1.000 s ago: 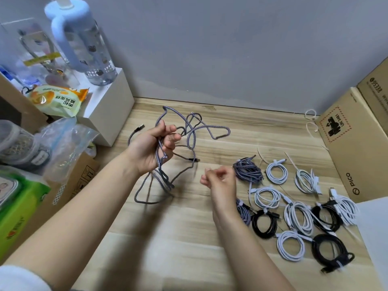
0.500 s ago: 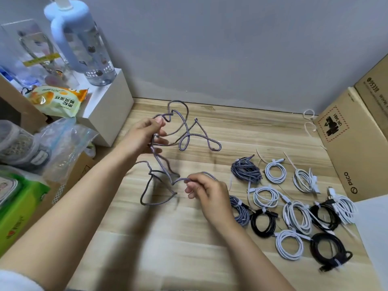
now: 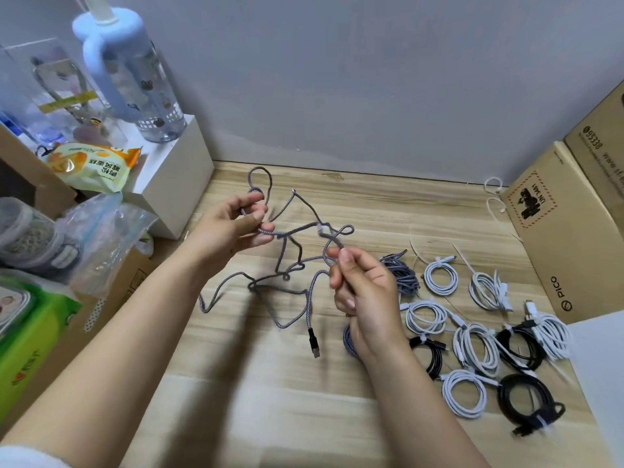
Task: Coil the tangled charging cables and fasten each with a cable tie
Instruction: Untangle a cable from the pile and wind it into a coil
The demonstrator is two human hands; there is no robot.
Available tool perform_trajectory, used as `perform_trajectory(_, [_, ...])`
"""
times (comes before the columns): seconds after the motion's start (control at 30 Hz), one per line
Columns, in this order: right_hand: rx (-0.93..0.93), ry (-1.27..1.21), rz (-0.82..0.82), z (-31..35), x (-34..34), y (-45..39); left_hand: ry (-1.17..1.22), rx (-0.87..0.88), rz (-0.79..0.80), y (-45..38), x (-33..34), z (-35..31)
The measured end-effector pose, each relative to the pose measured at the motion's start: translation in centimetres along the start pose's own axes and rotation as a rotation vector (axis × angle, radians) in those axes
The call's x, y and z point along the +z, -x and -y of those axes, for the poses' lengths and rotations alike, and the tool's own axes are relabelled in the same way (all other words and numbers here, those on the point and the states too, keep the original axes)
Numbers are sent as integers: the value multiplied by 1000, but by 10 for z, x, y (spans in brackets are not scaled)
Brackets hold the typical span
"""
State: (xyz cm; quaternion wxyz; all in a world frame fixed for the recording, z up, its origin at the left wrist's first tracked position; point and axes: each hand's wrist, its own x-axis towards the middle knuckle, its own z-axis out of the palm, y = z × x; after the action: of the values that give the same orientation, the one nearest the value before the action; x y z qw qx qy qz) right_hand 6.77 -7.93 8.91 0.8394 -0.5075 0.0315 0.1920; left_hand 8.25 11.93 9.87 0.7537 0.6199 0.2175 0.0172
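One grey braided charging cable [image 3: 297,261] hangs tangled in the middle of the frame, lifted above the wooden tabletop [image 3: 270,400] between both hands. The left hand [image 3: 229,231] pinches a strand at the upper loops with thumb and fingers, and the right hand [image 3: 361,295] pinches another strand near a small loop, its other fingers curled. The cable looks light and soft, but the braid keeps kinks, so it will probably spring back from a coil; its black plug [image 3: 313,341] dangles free at the lower centre. I think it is best to take hold close to one plug and feed the length through the fingers. At the right of the frame many coiled cables [image 3: 472,346], white, black and grey, lie already tied. The wood is flat and seems smooth. Cardboard boxes [image 3: 553,238] stand at the right, a water bottle [image 3: 135,69] on a white box [image 3: 175,184] at the upper left, and a grey wall [image 3: 371,79] behind.
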Motion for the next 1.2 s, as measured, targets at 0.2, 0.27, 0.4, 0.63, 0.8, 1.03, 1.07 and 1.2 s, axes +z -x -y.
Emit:
perform_trajectory(0.2, [209,190,152,-19,18,5,248,13,11,19,20,-19])
perform_trajectory(0.27, [285,69,86,-22,25,-2,269,8,38,28,27,-21])
perform_trajectory(0.4, [366,-365,-52,-23,37,-22,241,-31,37,43,32,-16])
perform_trajectory(0.63, [302,-168,-41,-34,40,-30,-148,74,-58,46,40,3])
perform_trajectory(0.8, [210,351,71,-27,23,-22,-273,177,-141,42,36,7])
perform_trajectory(1.03, [-172,749,20,18,12,-17,-319,238,-44,47,34,2])
perform_trajectory(1.07, [-150,748,57,19,16,-17,-331,243,-7,49,36,3])
perform_trajectory(1.2, [-143,617,47,14,28,-16,-301,216,56,51,40,7])
